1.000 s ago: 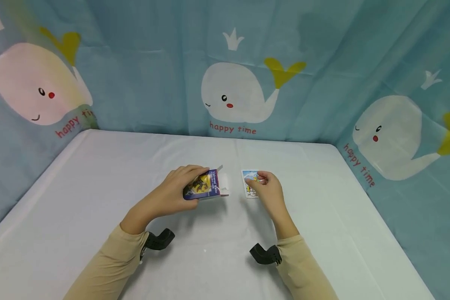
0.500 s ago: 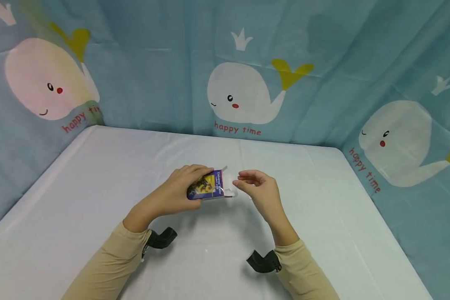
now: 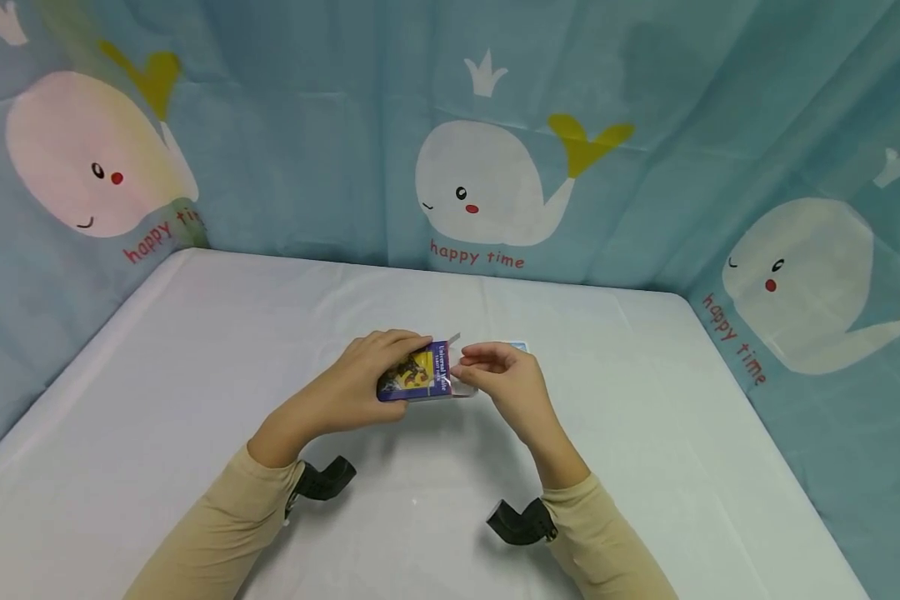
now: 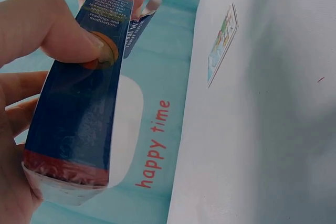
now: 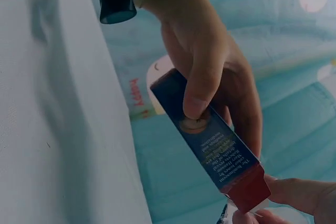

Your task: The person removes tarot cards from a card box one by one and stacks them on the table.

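Observation:
My left hand (image 3: 367, 379) grips a small blue tarot deck box (image 3: 438, 371) with a yellow picture panel and "Universal Waite" lettering. In the left wrist view the thumb presses on the narrow blue side of the box (image 4: 79, 108), fingers behind it. The box's open end, with a raised flap, points right. There my right hand (image 3: 506, 379) has its thumb and fingertips right at the opening; I cannot tell whether they pinch a card or the flap. Beyond that hand a picture card (image 3: 521, 345) lies on the table, mostly hidden in the head view, plain in the left wrist view.
A white cloth covers the table (image 3: 285, 333). Blue curtains (image 3: 307, 167) with whale prints hang along its back and sides. Black wrist camera mounts jut out below the left sleeve (image 3: 225, 517) and the right sleeve (image 3: 603, 533).
My right hand has left the card on the table and moved left to the box's open end. The left hand keeps its grip on the box, barely shifted.

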`<move>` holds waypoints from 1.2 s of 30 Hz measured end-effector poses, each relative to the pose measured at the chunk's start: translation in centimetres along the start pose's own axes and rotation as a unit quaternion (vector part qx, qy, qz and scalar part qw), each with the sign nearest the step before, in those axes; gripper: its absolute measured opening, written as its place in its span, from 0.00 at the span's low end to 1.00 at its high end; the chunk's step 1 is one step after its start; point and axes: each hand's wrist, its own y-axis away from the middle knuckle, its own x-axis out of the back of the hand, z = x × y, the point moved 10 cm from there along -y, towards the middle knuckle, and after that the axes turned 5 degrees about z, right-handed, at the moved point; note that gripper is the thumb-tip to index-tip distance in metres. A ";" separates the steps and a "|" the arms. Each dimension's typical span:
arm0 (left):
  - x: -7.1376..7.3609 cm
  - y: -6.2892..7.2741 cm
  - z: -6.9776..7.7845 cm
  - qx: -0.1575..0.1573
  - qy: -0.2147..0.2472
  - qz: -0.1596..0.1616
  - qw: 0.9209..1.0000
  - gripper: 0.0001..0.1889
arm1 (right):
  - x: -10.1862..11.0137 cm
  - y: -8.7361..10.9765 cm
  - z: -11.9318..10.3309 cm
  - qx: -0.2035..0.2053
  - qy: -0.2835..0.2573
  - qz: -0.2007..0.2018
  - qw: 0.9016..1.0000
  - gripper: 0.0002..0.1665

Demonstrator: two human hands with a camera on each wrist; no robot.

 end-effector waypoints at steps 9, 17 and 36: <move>-0.1 -0.1 0.6 -0.015 0.001 0.006 1.000 0.41 | -0.1 -0.1 0.2 -0.005 -0.005 0.020 1.000 0.18; -0.2 -0.2 0.9 -0.024 -0.005 0.012 1.000 0.41 | -0.2 -0.3 0.6 -0.003 -0.017 0.028 0.999 0.14; -0.1 0.1 1.3 -0.034 0.002 0.022 0.999 0.40 | -0.2 -0.5 1.0 -0.013 -0.007 0.029 0.999 0.10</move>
